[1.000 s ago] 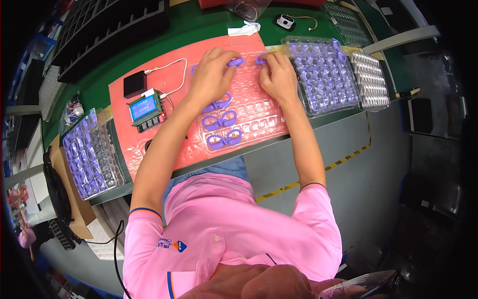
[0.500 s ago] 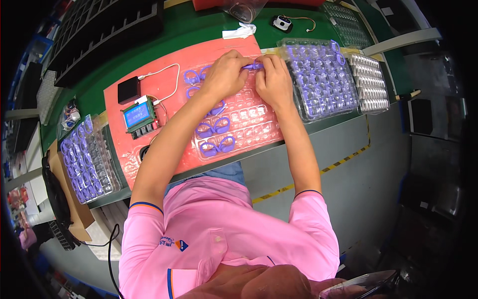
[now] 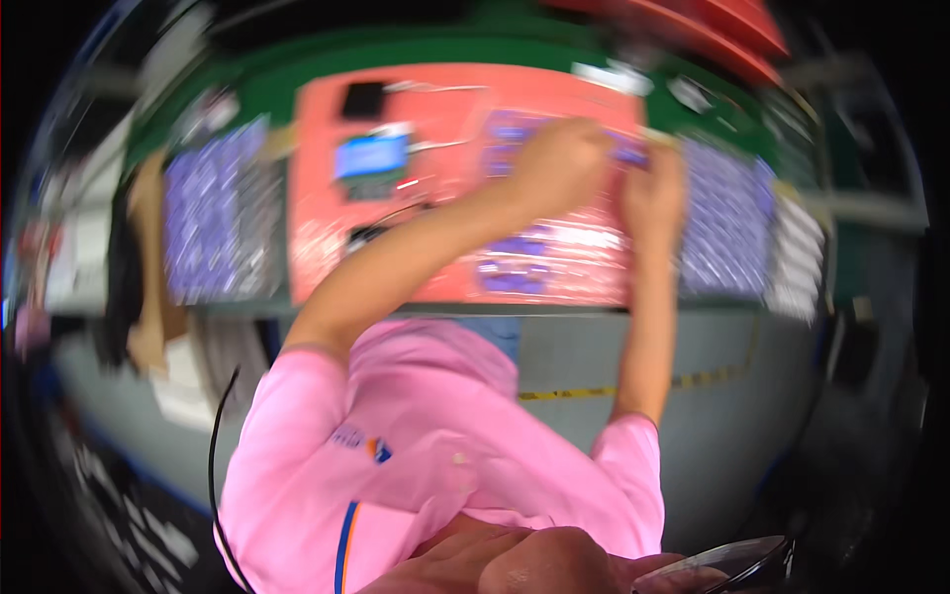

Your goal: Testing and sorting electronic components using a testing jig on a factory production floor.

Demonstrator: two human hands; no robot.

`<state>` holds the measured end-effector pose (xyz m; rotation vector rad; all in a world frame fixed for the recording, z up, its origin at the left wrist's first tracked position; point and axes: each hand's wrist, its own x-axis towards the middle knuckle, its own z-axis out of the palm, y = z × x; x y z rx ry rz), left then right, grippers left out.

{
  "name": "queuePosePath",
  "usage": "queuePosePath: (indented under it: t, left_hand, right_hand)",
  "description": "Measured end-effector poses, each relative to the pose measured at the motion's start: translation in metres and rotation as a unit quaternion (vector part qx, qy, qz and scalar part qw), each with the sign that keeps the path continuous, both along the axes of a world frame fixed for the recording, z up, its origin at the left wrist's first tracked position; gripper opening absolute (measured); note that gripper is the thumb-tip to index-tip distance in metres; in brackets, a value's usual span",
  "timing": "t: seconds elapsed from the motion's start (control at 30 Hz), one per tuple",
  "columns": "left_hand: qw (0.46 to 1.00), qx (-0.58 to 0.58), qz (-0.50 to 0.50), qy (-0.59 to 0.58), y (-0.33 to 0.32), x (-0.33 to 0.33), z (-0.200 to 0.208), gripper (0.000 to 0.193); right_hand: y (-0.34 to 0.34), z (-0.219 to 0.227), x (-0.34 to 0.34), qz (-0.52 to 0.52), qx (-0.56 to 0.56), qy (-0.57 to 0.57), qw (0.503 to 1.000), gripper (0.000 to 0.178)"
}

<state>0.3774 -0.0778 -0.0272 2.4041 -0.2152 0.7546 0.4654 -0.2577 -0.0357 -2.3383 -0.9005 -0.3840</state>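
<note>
Work surface seen from above, read from left to right; motion blur softens most outlines. At the left, a tray of purple loops [image 3: 203, 223] lies on the green bench [image 3: 267, 74], beside a red mat [image 3: 322, 262]. On the mat's upper left part are a black box [image 3: 364, 101] and a circuit module [image 3: 371, 158] with a lit blue screen, whose characters are smeared beyond reading; a white cable [image 3: 445, 87] runs near them. Below, at lower centre-left, the pink shirt [image 3: 435, 426] bears a blue and orange emblem [image 3: 378, 450] with small blue lettering beside it, likewise illegible. In the centre, a clear blister tray [image 3: 584, 267] lies on the mat, purple earpieces [image 3: 513, 277] along its left side. The left hand [image 3: 566, 163] is above this tray at upper centre, fingers curled inward; whether they grip anything cannot be told. A purple piece [image 3: 630, 155] shows between the two hands, close to the right hand's thumb side. The right hand [image 3: 655, 193] is partly closed, its fingers bent; its hold on that piece cannot be told. Farther right are a filled tray [image 3: 727, 223] of purple parts and, beside it, a white tray stack [image 3: 795, 259].
</note>
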Motion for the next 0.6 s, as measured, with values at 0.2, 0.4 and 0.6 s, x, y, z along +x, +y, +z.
queuePosePath:
  t: [0.2, 0.4, 0.6]
  left_hand:
    - [0.996, -0.039, 0.063, -0.055, 0.016, -0.088, 0.025, 0.015]
    - [0.983, -0.051, 0.148, -0.101, 0.062, -0.18, 0.02, 0.013]
    - [0.963, -0.084, 0.217, -0.136, 0.101, -0.257, 0.022, 0.018]
  right_hand:
    - [-0.031, -0.031, 0.034, 0.024, 0.001, -0.077, 0.997, 0.033]
    - [-0.023, -0.021, 0.028, 0.05, -0.002, -0.055, 0.997, 0.033]
    - [-0.027, -0.014, 0.033, 0.037, -0.002, -0.05, 0.998, 0.032]
